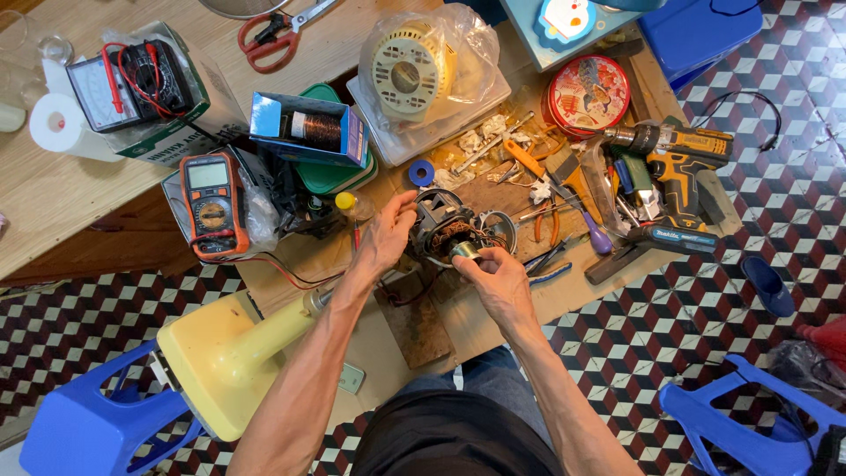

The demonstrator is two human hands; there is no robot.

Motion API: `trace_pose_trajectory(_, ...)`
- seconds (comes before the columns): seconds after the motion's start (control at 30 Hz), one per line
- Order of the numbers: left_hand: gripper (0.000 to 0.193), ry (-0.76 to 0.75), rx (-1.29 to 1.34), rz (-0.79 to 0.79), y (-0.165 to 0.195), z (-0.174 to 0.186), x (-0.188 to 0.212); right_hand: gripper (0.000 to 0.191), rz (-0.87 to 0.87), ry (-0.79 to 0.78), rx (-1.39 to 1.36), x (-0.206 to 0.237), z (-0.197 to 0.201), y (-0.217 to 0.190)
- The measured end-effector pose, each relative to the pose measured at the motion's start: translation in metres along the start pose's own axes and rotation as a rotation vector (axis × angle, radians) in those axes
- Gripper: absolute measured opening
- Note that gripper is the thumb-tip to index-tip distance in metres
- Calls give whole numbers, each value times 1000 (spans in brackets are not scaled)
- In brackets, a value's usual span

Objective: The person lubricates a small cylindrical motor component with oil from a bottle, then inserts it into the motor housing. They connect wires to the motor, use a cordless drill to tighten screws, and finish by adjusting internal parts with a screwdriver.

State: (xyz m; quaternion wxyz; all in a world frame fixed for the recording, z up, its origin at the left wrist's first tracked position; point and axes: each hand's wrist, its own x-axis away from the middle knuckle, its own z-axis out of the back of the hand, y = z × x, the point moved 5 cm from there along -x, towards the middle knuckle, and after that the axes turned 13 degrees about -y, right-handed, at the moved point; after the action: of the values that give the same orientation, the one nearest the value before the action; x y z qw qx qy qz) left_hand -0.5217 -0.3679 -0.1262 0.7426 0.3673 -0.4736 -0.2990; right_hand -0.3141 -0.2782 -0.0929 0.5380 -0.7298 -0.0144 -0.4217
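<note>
A small electric motor (443, 229) with copper windings and loose wires lies on the low wooden work board (573, 291) in the middle of the view. My left hand (385, 236) grips the motor's left side, fingers curled on its casing. My right hand (493, 275) holds a small silvery cylindrical part (464, 250) against the motor's near end. Both forearms reach in from the bottom of the view.
An orange multimeter (211, 204) and an analog meter (132, 84) lie left. A cordless drill (674, 159), pliers and screwdrivers (564, 207) lie right. A bagged fan part (414, 66), red scissors (269, 40), a yellow fan base (225, 357) and blue stools (749, 423) surround the board.
</note>
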Motion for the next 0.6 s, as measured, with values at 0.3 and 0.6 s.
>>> trace_pose_trajectory(0.3, 117, -247, -328, 8, 21, 6, 28, 61, -31, 20, 182, -4, -4, -8)
trace_pose_trajectory(0.6, 90, -125, -217, -56, 27, 12, 18, 45, 8, -9, -5, -10, -8, -5)
